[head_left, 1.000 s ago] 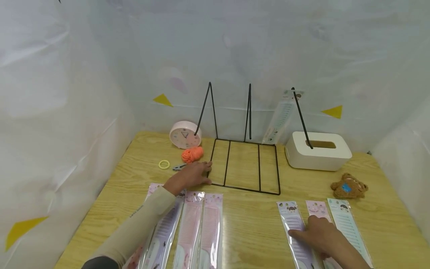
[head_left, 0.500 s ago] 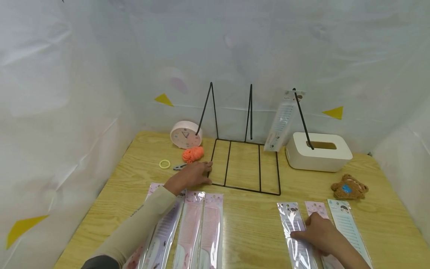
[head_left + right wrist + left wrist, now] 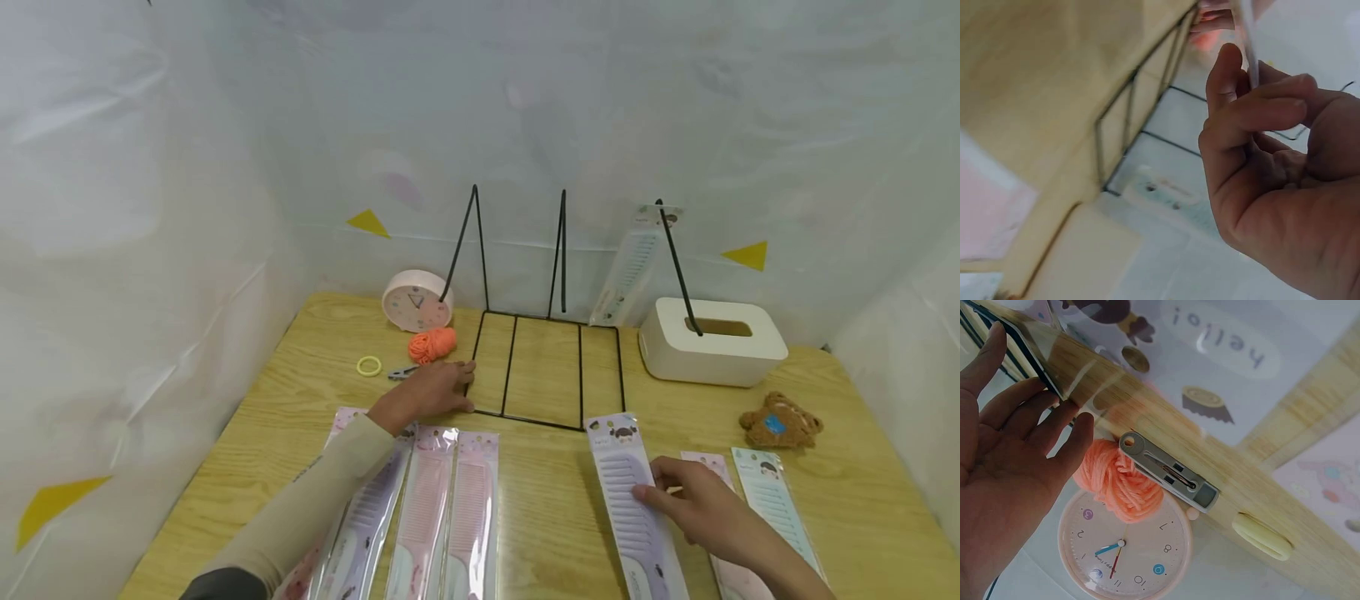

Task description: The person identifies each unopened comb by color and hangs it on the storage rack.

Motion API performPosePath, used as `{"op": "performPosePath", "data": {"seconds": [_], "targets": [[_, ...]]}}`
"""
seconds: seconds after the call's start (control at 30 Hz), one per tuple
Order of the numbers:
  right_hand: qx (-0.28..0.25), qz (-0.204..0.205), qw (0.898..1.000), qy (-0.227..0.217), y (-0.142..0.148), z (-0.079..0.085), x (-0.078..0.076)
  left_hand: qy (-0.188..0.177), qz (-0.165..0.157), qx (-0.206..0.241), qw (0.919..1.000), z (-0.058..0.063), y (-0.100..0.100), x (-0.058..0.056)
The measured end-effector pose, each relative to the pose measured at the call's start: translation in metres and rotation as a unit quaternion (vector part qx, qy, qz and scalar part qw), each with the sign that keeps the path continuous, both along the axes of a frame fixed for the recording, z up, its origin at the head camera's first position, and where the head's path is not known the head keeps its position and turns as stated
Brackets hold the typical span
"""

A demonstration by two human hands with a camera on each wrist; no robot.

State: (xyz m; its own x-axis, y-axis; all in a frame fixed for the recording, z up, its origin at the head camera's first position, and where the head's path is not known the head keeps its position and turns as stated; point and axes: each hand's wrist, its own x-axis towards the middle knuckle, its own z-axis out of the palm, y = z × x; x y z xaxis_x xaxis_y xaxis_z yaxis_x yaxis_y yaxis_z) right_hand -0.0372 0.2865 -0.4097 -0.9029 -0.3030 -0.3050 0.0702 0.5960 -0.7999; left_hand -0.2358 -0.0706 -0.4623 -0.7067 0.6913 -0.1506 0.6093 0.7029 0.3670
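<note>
My right hand point(image 3: 697, 504) pinches the edge of a purple comb in a clear packet point(image 3: 630, 500), tilted up at the table's front; in the right wrist view the packet point(image 3: 1249, 37) shows nearly edge-on between thumb and fingers. My left hand point(image 3: 431, 390) rests at the left front corner of a black wire rack point(image 3: 540, 422), fingers spread loosely along its side wire. The rack has upright prongs, and a blue comb packet point(image 3: 628, 267) hangs from the right one. Below the right hand lie a pink comb packet point(image 3: 738, 575), partly hidden, and a blue one point(image 3: 776, 500).
Several pink and purple comb packets point(image 3: 471, 500) lie front left, partly under the left sleeve. A pink clock point(image 3: 416, 304), orange yarn point(image 3: 432, 344), grey clip point(image 3: 401, 373) and yellow ring point(image 3: 368, 366) sit left of the rack. A white tissue box point(image 3: 712, 354) and brown plush bear point(image 3: 780, 421) stand right.
My right hand has picked the purple comb packet up off the table and moved it left, toward the rack. The hanging blue packet has swung slightly. My left hand stays at the rack's corner.
</note>
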Motion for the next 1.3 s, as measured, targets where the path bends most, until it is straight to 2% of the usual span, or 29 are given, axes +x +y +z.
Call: {"op": "performPosePath", "data": {"seconds": [0.2,0.33,0.43,0.6,0.67,0.83,1.13,1.3], "targets": [[-0.008,0.006,0.998,0.069,-0.032,0.032,-0.005,0.001,0.001,-0.008,1.0,0.001,0.0,-0.001],[-0.009,-0.016,0.993,0.12,-0.05,0.046,-0.01,-0.006,-0.008,-0.001,1.0,0.002,0.002,0.0],[-0.007,-0.04,0.985,0.166,-0.059,0.055,-0.015,-0.01,-0.017,0.002,0.9998,0.001,0.003,-0.001],[-0.012,-0.065,0.969,0.238,-0.072,0.071,-0.029,-0.007,-0.013,-0.001,0.9999,0.001,0.004,-0.001],[-0.012,-0.073,0.967,0.245,-0.076,0.076,-0.035,-0.008,-0.011,-0.002,0.9999,0.0,0.004,-0.001],[-0.003,-0.086,0.971,0.225,-0.083,0.083,-0.045,-0.009,-0.009,-0.008,0.9999,-0.002,0.003,0.0],[-0.002,-0.108,0.964,0.242,-0.083,0.077,-0.057,-0.003,-0.009,-0.009,0.9999,-0.002,0.005,0.0],[-0.013,-0.115,0.967,0.228,-0.083,0.07,-0.08,-0.005,-0.008,-0.017,0.9998,-0.003,0.004,0.0]]}}
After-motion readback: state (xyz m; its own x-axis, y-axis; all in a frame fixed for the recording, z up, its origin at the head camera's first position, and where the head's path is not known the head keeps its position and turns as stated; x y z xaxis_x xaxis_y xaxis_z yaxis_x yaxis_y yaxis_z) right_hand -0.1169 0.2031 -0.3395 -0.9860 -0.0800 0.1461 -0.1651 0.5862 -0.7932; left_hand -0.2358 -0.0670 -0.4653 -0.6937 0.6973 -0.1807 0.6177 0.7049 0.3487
